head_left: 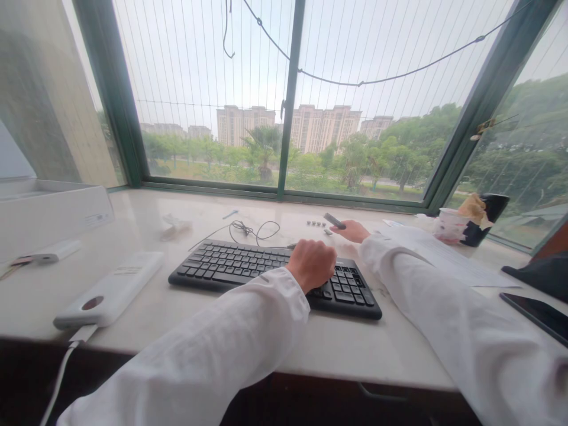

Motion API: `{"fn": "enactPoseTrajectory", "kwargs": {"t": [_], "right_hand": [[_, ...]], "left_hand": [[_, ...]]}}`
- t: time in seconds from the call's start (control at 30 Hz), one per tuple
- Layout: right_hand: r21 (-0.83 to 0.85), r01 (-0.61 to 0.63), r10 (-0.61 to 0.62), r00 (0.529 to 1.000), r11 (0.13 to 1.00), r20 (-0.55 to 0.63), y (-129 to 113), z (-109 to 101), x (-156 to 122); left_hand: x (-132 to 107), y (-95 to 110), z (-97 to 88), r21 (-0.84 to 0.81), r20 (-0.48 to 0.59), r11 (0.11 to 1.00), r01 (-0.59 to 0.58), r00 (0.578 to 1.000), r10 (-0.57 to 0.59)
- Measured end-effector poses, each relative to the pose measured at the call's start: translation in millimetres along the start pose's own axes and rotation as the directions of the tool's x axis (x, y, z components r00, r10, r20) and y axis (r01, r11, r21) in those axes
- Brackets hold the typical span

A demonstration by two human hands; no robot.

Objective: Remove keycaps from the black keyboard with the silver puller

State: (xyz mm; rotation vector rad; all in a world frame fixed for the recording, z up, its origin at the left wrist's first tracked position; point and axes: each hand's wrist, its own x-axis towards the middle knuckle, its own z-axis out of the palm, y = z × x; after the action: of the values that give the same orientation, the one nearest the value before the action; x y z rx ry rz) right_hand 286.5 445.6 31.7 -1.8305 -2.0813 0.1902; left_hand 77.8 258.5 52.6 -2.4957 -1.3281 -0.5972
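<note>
Pale windowsill desk: your left hand rests curled on the black keyboard, right end, grip unclear; at its 1 o'clock, your right hand pinches a dark stick.

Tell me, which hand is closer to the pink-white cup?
Right. The right hand, holding a dark stick, lies behind the keyboard, left of the cup. The left hand rests on the keyboard's keys, farther from the cup.
</note>
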Motion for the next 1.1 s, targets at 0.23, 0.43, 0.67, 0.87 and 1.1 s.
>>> {"fn": "enactPoseTrajectory", "kwargs": {"t": [0.23, 0.43, 0.67, 0.87, 1.1], "right_hand": [[-0.032, -0.109, 0.11, 0.994, 0.994, 0.022, -12.2, 7.2, -2.2], [-0.058, -0.183, 0.182, 0.983, 0.981, -0.021, -13.9, 13.7, 4.5], [-0.051, -0.263, 0.257, 0.961, 0.963, -0.102, -13.9, 19.5, 13.7], [-0.053, -0.296, 0.288, 0.951, 0.954, -0.116, -18.7, 27.3, 18.5], [-0.053, -0.298, 0.291, 0.951, 0.953, -0.107, -23.6, 31.3, 20.9]], "left_hand": [[0.4, 1.6, 2.1, 0.003, -0.034, 1.0, -0.002, 0.999, 0.002], [0.3, 0.8, 3.1, 0.005, -0.036, 1.0, -0.008, 0.999, 0.008], [-0.6, 1.1, 1.6, 0.008, -0.018, 1.0, -0.005, 1.0, 0.005], [-0.8, 1.0, 2.0, 0.03, -0.03, 1.0, 0.005, 1.0, -0.004], [-0.2, 1.0, 2.0, 0.019, -0.03, 1.0, 0.003, 1.0, -0.003]]}}
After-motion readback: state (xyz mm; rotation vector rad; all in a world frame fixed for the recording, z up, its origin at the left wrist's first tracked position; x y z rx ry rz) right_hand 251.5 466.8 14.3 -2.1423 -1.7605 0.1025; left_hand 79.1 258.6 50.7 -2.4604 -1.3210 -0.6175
